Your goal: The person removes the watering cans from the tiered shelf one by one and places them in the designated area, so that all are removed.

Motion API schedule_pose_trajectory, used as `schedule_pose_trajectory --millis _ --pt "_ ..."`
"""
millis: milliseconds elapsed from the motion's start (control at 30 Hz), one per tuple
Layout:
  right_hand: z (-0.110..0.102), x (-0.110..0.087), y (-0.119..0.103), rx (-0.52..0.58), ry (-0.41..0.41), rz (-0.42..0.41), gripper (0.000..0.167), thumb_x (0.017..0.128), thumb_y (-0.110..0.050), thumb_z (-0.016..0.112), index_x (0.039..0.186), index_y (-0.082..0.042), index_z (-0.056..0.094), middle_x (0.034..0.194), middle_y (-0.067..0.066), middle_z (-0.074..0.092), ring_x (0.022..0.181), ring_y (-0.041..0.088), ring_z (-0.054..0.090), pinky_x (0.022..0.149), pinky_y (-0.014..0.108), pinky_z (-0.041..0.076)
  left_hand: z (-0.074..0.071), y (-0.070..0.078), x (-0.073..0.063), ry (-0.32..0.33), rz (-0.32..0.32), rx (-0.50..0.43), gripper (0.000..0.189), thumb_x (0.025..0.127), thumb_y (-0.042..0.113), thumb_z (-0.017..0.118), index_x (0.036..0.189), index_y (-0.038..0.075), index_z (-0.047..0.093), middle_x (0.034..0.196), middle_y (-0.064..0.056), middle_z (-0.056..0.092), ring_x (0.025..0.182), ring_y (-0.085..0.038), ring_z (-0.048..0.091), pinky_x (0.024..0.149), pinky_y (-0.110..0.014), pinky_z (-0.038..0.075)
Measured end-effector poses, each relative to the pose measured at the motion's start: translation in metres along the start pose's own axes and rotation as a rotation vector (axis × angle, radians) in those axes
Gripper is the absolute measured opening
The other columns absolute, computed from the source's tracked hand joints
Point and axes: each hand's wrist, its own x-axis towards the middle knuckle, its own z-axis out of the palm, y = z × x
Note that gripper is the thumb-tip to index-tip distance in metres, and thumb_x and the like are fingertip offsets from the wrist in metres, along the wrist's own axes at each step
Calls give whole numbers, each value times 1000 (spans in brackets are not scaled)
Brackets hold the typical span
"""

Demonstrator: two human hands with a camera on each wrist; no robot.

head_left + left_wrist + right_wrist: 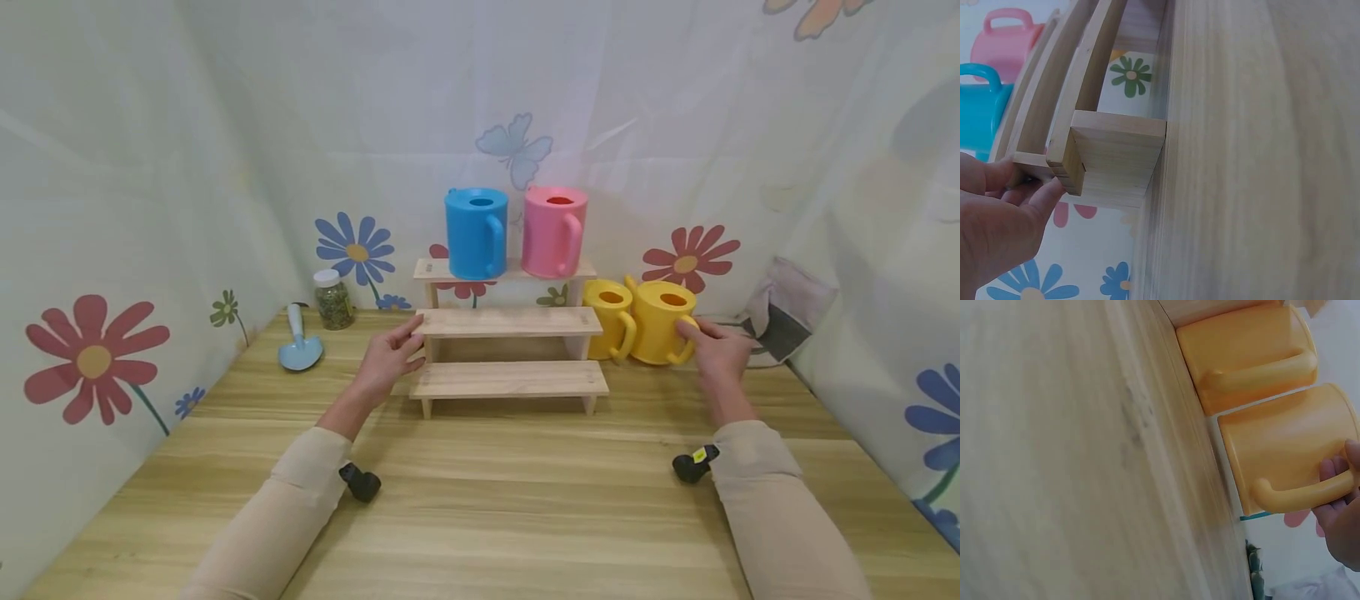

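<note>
A three-step wooden stand [510,379] stands on the table. My left hand [386,360] pinches the left end of its middle step, thumb above and fingers below in the left wrist view. On the top step sit a blue watering can [472,237] and a pink watering can [543,242]. To the stand's right, two yellow watering cans stand upright on the table, close together. My right hand [722,358] holds the outer yellow watering can [660,325] by its handle [1300,499], fingers curled round it. The inner yellow watering can [609,308] is partly behind the stand.
At the back left lie a light blue hand trowel [300,350] and a white-lidded jar [333,300] of green bits. A grey and pale fabric item [787,312] rests at the back right. Flower-printed curtains [337,100] surround the table [540,500].
</note>
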Motion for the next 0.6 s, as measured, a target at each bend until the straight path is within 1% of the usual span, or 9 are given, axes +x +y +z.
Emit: schedule_pose_trajectory --millis 100,167,267,333,400,500,600 --pt "3 0 2 -6 4 -3 50 80 -27 87 124 -10 72 102 -5 69 103 13 59 102 30 50 0 0 -1 3 1 -4 49 107 12 47 155 11 37 163 -13 23 142 -34 35 105 -45 47" --pt "4 -1 3 -21 0 -9 48 80 -26 87 123 -9 73 103 -4 69 103 12 59 100 31 50 0 0 -1 3 1 -2 49 107 12 47 155 11 37 163 -14 23 142 -34 35 105 -45 47" --pt "6 -3 3 -97 -33 -24 48 86 -27 82 128 -9 70 118 1 68 107 13 59 101 32 50 0 -1 -1 4 -3 -6 49 107 12 47 155 11 37 163 -14 24 142 -34 35 105 -44 47" --pt "6 -4 2 -167 -61 -48 48 92 -29 75 134 -9 65 130 6 64 113 15 57 102 32 50 0 -1 -1 1 -3 -8 49 107 12 47 155 11 36 163 -14 24 142 -34 35 105 -44 47" --pt "7 -5 0 -234 -91 -75 48 97 -30 68 139 -9 60 138 11 58 120 19 56 104 33 49 0 -1 -1 0 1 -8 50 107 12 47 156 12 36 163 -13 23 143 -33 35 105 -44 47" --pt "8 -7 -2 -273 -116 -91 47 101 -29 61 142 -7 56 141 14 55 125 24 54 106 34 48 0 -1 0 3 6 -4 50 107 13 47 156 11 36 163 -14 24 142 -34 35 105 -44 47" --pt "8 -9 -3 -291 -115 -82 46 102 -28 59 143 -7 56 141 15 55 127 26 53 106 35 48 0 -1 0 0 4 6 50 107 13 47 156 11 36 162 -14 25 142 -34 36 105 -44 47"
